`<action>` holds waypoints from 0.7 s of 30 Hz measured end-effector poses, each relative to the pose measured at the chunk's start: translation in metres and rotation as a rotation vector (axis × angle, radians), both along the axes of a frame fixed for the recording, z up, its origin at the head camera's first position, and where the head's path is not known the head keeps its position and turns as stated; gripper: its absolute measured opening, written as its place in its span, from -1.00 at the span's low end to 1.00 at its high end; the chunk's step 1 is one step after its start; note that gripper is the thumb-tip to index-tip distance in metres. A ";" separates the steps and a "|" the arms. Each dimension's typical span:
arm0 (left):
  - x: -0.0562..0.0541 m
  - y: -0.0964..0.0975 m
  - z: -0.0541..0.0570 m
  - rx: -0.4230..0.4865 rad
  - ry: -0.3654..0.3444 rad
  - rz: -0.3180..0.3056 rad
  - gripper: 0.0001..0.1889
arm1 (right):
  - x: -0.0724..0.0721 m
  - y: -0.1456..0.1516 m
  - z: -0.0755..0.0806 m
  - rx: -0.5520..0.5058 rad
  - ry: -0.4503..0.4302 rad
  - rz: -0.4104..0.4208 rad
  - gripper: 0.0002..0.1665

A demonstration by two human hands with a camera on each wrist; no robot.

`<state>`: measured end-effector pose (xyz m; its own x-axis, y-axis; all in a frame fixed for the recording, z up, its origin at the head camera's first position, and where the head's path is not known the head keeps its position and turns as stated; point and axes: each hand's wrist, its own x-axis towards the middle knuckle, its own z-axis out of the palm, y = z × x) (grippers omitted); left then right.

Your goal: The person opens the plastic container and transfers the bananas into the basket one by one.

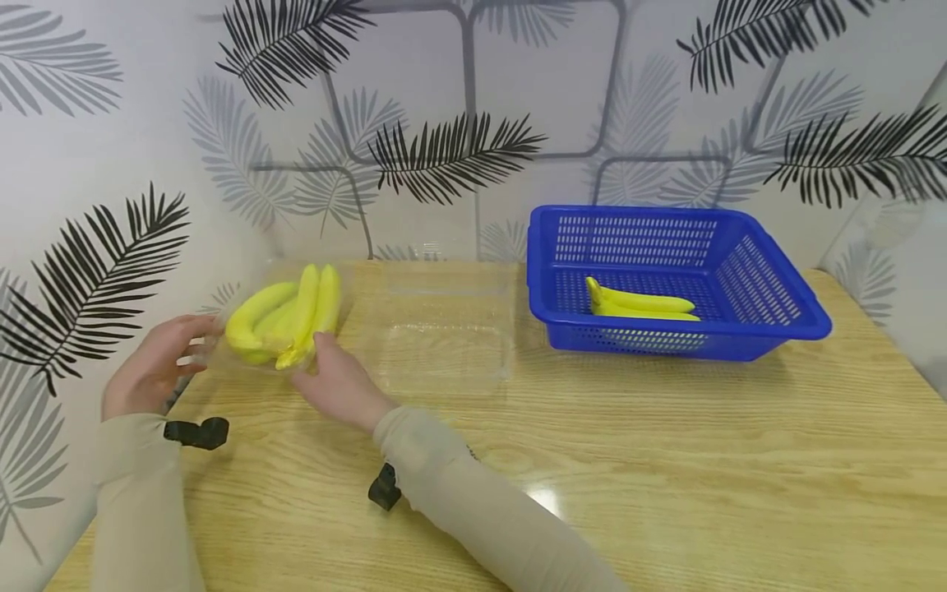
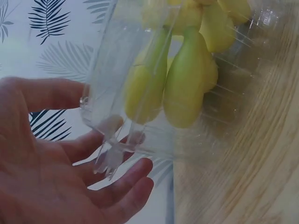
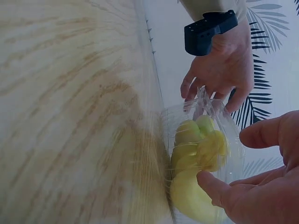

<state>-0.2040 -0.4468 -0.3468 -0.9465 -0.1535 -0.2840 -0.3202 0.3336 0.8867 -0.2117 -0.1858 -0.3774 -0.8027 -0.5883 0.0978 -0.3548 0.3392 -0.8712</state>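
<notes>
Both hands work at a clear plastic box [image 2: 103,70] of bananas [image 1: 305,308] near the left end of the wooden table [image 1: 629,460]. The left hand [image 1: 151,362] holds the box's far-left end, thumb and fingers clamped on either side of its edge; the right hand [image 1: 344,382] touches the near side with its digits spread apart, though whether they clamp the plastic cannot be told. The step looks like steadying or fastening the box: best to press along the rim evenly, keep fingertips off the fruit, and avoid squeezing the thin walls or tipping the box over the table's edge. By count: two clear containers, this one and a second [image 1: 444,363] beside it; one blue basket [image 1: 784,330]; at least four bananas showing in the box, the rest unclear; two basket bananas [image 1: 644,302] in view.
</notes>
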 end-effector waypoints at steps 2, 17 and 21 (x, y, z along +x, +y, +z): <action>0.000 0.000 -0.003 0.003 0.018 0.015 -0.50 | 0.001 0.000 0.001 0.005 0.008 -0.017 -0.43; -0.004 -0.007 -0.015 0.370 0.038 0.028 -0.57 | 0.004 0.001 0.006 -0.044 -0.083 -0.068 -0.24; -0.006 -0.006 -0.012 0.438 0.058 0.054 -0.69 | 0.003 0.002 0.008 -0.063 -0.088 -0.079 -0.24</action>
<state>-0.2098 -0.4529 -0.3587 -0.9567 -0.0801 -0.2799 -0.2724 -0.0929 0.9577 -0.2086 -0.1835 -0.3690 -0.8535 -0.5178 0.0592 -0.2499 0.3069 -0.9184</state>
